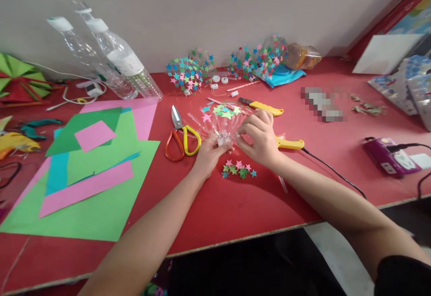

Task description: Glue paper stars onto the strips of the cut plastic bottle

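Both my hands hold a clear plastic bottle piece (224, 125) decorated with coloured paper stars, just above the red table (235, 206). My left hand (210, 152) grips its lower end from the left, fingers closed around it. My right hand (261, 136) is curled over its right side, fingers pinched on the plastic. A small pile of loose paper stars (238, 170) lies on the table right under my hands.
Orange and yellow scissors (182, 136) lie left of my hands, a yellow cutter (264, 107) behind, a yellow glue gun (289, 143) with cord to the right. Coloured paper sheets (90, 174) cover the left. Empty bottles (117, 62), star-covered pieces (188, 73) and a purple power strip (392, 159) stand around.
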`<state>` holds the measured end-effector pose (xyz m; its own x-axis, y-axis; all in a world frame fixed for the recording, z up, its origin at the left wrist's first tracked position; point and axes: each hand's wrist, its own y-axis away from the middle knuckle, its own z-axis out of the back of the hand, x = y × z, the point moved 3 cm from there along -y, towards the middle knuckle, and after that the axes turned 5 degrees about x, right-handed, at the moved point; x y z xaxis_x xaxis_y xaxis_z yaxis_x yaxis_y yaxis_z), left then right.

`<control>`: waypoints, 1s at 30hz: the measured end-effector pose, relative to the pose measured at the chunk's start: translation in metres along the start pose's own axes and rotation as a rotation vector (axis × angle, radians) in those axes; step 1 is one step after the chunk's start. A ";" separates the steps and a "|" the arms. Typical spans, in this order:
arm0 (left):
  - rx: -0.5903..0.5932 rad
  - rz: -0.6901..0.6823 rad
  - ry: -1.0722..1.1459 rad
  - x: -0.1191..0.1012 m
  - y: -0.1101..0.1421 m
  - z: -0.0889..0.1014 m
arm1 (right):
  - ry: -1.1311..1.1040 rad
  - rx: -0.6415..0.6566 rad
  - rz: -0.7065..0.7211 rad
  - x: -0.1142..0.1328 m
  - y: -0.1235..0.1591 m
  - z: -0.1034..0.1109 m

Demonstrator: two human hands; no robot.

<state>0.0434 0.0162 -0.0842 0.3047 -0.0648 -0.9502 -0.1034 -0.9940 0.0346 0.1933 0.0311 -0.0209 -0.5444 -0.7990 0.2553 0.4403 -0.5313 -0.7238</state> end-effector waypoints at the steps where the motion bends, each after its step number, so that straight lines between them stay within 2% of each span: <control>1: 0.001 -0.006 0.007 0.001 0.000 -0.001 | 0.012 -0.013 0.010 0.001 0.000 0.000; 5: -0.016 -0.015 -0.005 0.002 0.000 -0.002 | 0.013 -0.024 -0.024 0.005 -0.001 0.000; 9: -0.048 -0.016 0.029 0.001 0.000 -0.002 | -0.068 0.060 -0.132 0.008 -0.003 0.000; 14: -0.028 -0.012 0.042 0.001 0.002 -0.003 | -0.159 0.097 -0.205 0.009 0.002 0.005; 20: -0.020 0.010 0.015 0.000 0.002 -0.003 | -0.355 -0.042 -0.356 0.010 0.011 0.019; 26: -0.021 0.029 -0.009 0.002 0.002 -0.002 | -0.451 -0.059 -0.296 0.016 0.011 0.023; 30: -0.038 0.044 -0.012 0.003 0.003 -0.002 | -0.511 -0.075 -0.353 0.016 0.012 0.024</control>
<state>0.0462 0.0133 -0.0861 0.2889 -0.1073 -0.9513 -0.0801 -0.9929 0.0877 0.2069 0.0048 -0.0103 -0.2300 -0.6225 0.7481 0.2349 -0.7815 -0.5780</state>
